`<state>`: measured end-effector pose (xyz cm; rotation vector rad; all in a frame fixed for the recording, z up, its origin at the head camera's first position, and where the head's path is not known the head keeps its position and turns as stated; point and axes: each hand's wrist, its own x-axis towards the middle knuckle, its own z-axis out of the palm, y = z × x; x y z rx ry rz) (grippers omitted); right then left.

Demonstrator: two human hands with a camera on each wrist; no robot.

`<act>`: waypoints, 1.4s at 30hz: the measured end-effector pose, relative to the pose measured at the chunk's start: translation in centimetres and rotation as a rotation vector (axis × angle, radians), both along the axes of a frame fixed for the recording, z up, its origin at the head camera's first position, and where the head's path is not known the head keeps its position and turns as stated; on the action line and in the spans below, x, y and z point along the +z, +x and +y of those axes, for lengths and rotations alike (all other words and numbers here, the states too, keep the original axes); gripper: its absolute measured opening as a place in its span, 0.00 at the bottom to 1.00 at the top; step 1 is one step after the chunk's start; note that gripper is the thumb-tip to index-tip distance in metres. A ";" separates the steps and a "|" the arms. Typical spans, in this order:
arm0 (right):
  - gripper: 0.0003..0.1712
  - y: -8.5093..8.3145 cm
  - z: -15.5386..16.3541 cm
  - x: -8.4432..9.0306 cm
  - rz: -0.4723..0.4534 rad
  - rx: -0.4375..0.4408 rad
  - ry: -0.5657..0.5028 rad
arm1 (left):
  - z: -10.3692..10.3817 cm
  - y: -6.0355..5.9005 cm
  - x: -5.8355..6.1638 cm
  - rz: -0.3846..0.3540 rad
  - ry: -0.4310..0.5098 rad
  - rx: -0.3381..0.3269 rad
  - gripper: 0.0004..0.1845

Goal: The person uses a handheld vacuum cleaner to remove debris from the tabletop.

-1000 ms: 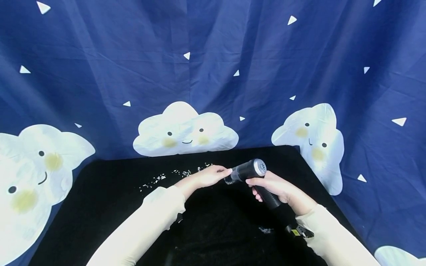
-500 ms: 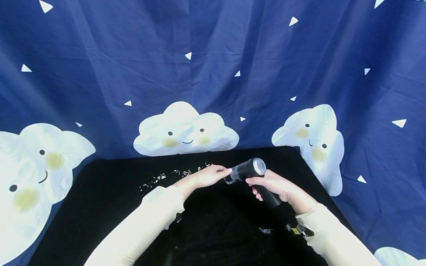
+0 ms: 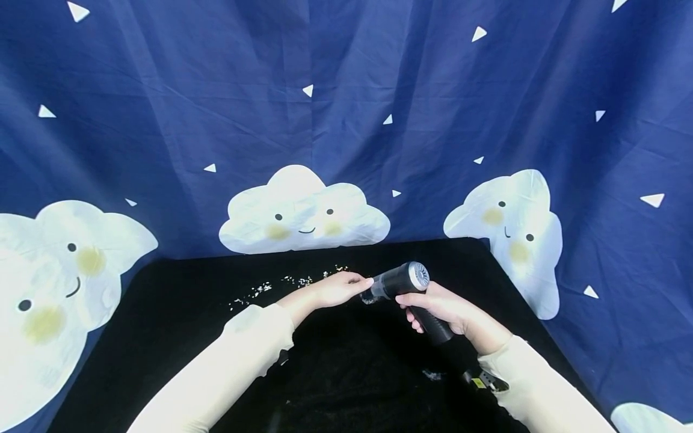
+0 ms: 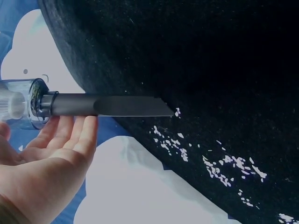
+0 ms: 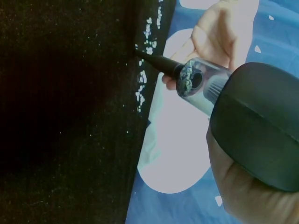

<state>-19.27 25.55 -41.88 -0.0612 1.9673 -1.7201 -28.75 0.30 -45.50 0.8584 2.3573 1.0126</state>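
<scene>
Overhead, from the head view: the right hand (image 3: 449,310) grips the handle of a handheld vacuum (image 3: 403,281) above the black cloth (image 3: 178,313); the left hand (image 3: 332,288), fingers straight, touches its nozzle end. White scraps (image 3: 281,284) remain on the cloth left of the vacuum, so clearing looks partly done. Left wrist view: open fingers (image 4: 70,135) rest under the nozzle (image 4: 117,105), its tip beside scraps (image 4: 219,163). Right wrist view: the clear dust cup (image 5: 201,86) holds grey debris.
</scene>
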 end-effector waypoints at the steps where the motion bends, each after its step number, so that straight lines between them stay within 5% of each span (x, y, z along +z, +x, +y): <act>1: 0.15 0.0 0.0 -0.1 0.000 0.002 -0.003 | -0.1 0.0 0.1 0.002 -0.006 0.000 0.27; 17: 0.18 -0.4 -0.3 0.0 0.031 -0.006 0.017 | -0.2 -0.6 0.2 0.016 -0.021 0.002 0.29; 42: 0.14 -0.3 -1.3 -0.2 -0.010 0.027 -0.014 | -1.6 0.4 0.9 0.013 -0.037 -0.009 0.27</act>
